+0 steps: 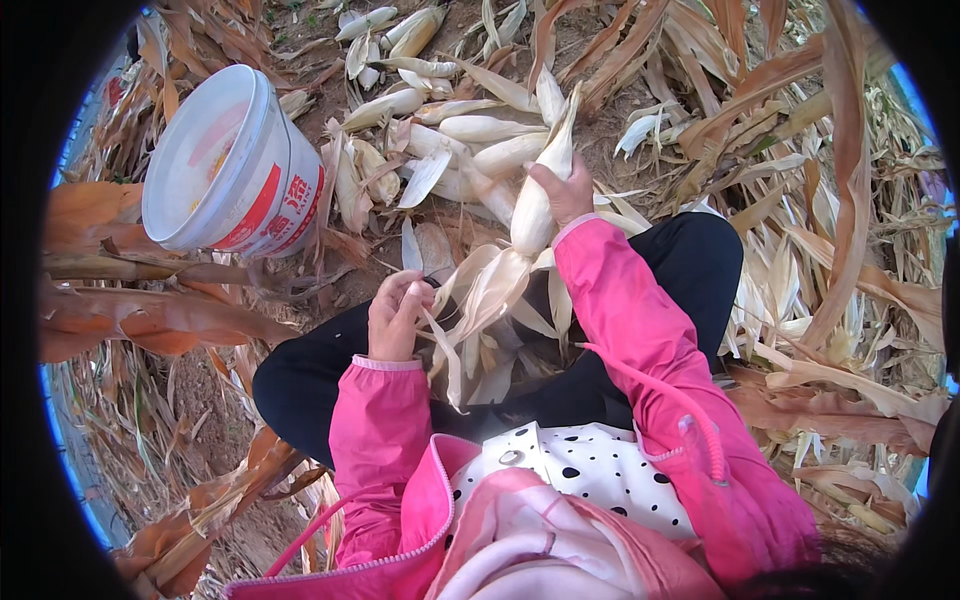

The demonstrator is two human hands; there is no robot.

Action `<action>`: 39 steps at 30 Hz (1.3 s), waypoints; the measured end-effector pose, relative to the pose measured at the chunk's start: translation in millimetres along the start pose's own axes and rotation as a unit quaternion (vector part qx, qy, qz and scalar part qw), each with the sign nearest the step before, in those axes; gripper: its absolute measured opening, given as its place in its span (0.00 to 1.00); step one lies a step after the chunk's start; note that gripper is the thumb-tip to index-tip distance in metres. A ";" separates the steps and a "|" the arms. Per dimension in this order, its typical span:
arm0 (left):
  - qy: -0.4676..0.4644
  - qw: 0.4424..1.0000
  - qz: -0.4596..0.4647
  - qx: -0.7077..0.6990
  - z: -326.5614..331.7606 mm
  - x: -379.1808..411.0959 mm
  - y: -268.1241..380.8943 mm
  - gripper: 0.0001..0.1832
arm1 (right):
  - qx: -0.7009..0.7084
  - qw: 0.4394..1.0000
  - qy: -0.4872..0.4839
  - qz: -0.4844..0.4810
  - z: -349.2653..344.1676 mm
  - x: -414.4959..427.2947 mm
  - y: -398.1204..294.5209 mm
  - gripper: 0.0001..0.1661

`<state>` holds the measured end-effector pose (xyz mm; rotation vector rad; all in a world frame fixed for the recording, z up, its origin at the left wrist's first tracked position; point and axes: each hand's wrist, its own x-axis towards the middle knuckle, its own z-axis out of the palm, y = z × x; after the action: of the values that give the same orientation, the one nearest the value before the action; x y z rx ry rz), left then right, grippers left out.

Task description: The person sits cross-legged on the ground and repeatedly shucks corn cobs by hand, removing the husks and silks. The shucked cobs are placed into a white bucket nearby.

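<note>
An ear of corn in its pale husk (534, 217) is held by my right hand (566, 187), which wraps its right side, the tip pointing up and away. Dry husk leaves (495, 289) hang from its lower end toward my lap. My left hand (397, 311), lower and to the left, has its fingers curled beside a thin husk strip (450, 367); whether it grips the strip or a dark thing behind the fingertips, I cannot tell. Several unshucked ears (487, 129) lie in a pile on the soil beyond my hands.
A white plastic paint bucket (300, 199) with red print stands tilted at the left, some yellow corn inside. Dry corn stalks and leaves (847, 172) surround me on both sides. Loose husks (487, 367) lie between my crossed legs in black trousers (690, 262).
</note>
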<state>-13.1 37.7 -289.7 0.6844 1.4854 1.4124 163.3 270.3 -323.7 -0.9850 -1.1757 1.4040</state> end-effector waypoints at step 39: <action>0.039 0.957 0.232 0.170 33.5 69.5 -24.4 0.04 | -0.171 0.934 -0.313 -0.001 55.4 -61.9 -18.1 0.08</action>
<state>-6.0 109.2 -326.8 1.2714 1.7253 1.5529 122.6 200.8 -296.4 -0.7775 -1.9435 1.5997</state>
